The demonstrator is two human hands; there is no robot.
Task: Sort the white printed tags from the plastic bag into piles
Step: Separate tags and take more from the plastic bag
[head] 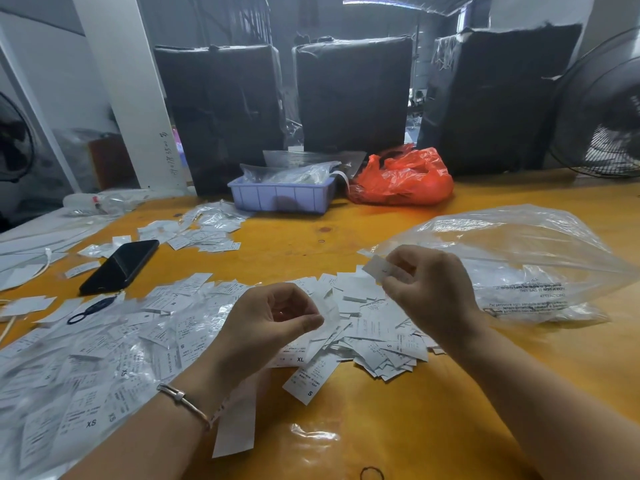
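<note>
Tags (363, 327) lie mostly unsorted mid-surface; the plastic bag (512, 265) looks nearly emptied. Right hand (429, 289) fingers pinch one tag (382, 268); left hand (270, 323) fingers pinch another.

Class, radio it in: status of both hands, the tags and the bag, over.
Right hand pinching one tag. Left hand pinching another tag over the loose heap. Clear plastic bag lying to the right. Nothing blocking.
</note>
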